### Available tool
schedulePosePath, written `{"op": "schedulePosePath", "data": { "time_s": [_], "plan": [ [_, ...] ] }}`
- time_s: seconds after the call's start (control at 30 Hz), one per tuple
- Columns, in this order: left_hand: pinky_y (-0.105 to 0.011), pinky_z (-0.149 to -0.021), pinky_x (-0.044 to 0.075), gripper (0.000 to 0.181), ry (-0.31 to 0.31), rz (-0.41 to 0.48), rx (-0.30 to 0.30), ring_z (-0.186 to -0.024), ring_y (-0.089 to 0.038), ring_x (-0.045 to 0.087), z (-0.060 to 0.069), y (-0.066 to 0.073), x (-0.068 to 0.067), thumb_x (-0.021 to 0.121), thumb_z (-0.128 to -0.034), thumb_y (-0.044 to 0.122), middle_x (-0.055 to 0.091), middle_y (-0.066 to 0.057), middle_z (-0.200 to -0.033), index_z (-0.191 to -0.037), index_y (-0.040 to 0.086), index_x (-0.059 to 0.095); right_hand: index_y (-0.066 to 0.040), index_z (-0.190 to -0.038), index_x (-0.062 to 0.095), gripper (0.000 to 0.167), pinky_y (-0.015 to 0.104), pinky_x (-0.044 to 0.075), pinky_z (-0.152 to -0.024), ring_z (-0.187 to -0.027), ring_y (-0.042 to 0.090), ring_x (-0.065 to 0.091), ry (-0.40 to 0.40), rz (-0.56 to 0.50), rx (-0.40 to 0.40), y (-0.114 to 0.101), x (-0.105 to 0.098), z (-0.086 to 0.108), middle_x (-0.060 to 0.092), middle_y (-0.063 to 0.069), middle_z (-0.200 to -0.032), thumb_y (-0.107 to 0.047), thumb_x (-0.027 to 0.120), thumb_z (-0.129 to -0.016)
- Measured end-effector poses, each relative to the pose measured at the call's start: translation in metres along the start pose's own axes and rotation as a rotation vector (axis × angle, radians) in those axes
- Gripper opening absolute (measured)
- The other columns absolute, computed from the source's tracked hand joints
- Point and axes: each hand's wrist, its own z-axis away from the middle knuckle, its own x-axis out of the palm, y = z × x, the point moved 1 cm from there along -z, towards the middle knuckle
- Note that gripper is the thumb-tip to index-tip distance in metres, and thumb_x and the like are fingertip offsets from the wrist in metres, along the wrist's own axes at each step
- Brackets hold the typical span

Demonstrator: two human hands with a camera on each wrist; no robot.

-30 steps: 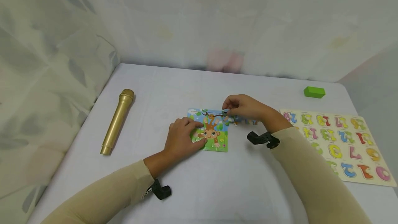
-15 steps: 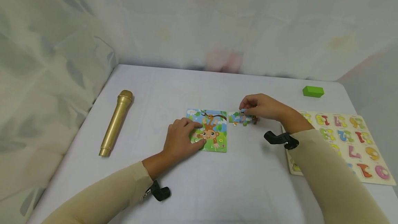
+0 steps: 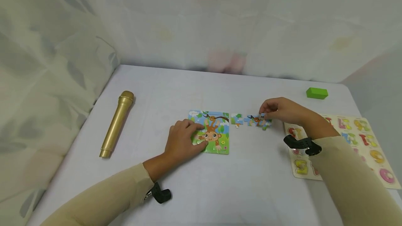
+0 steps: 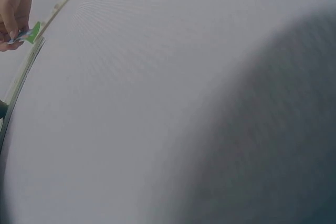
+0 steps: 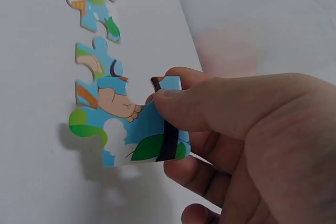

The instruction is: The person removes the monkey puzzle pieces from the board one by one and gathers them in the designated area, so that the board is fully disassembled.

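Observation:
A monkey jigsaw puzzle [image 3: 221, 145] lies in the middle of the table. My left hand [image 3: 183, 138] rests on its left side, fingers and thumb spread over the picture and covering part of it. Between thumb and fingers my right hand [image 3: 282, 110] pinches a jigsaw piece [image 5: 139, 135], blue with a dark branch and green leaf, raised a little off the table. Loose pieces [image 3: 237, 119] form a row right of the puzzle; the held piece partly hides the nearest one in the right wrist view. In the left wrist view the right hand [image 4: 18, 9] shows at top left.
A gold microphone [image 3: 117, 125] lies at the left. To the right, partly under the right forearm, is a number puzzle board [image 3: 391, 180]. A green block [image 3: 317, 93] sits near the back right edge, before a pale cloth backdrop [image 3: 267, 27].
My right hand has moved right, from the puzzle's upper right corner along the row of loose pieces, with a piece pinched in it. My left hand stays on the puzzle.

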Motion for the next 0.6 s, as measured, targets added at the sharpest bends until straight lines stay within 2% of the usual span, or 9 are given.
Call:
{"op": "schedulePosePath", "data": {
  "time_s": [0.23, 0.37, 0.6],
  "plan": [
    [-0.041, -0.083, 0.038, 0.047, 0.01, -0.001, -0.007, -0.099, -0.02, 0.052, 0.002, -0.003, -0.002, 0.084, -0.0828, 0.05, 0.061, 0.005, -0.111, -0.123, 0.025, 0.077, -0.008, -0.11, 0.076, 0.01, 0.03, 0.047, -0.08, -0.095, 0.022, 0.055, -0.001, 0.027, 0.022, 0.009, -0.005, 0.003, 0.067, 0.003, -0.097, -0.01, 0.075, -0.1],
    [-0.042, -0.083, 0.038, 0.047, 0.006, 0.008, -0.015, -0.1, -0.021, 0.052, 0.003, -0.002, -0.004, 0.085, -0.0828, 0.048, 0.062, 0.005, -0.111, -0.123, 0.025, 0.077, -0.008, -0.11, 0.076, 0.01, 0.031, 0.047, -0.078, -0.093, 0.022, 0.055, -0.004, 0.039, 0.024, 0.012, -0.004, 0.002, 0.068, 0.004, -0.096, -0.007, 0.074, -0.099],
    [-0.041, -0.083, 0.037, 0.047, -0.005, 0.0, -0.023, -0.1, -0.021, 0.052, 0.003, -0.002, -0.004, 0.084, -0.0833, 0.049, 0.061, 0.004, -0.111, -0.123, 0.025, 0.077, -0.014, -0.11, 0.077, 0.011, 0.036, 0.048, -0.074, -0.088, 0.022, 0.058, 0.047, 0.145, 0.031, 0.016, 0.001, -0.002, 0.069, 0.001, -0.097, -0.012, 0.076, -0.099]
  ]
}}
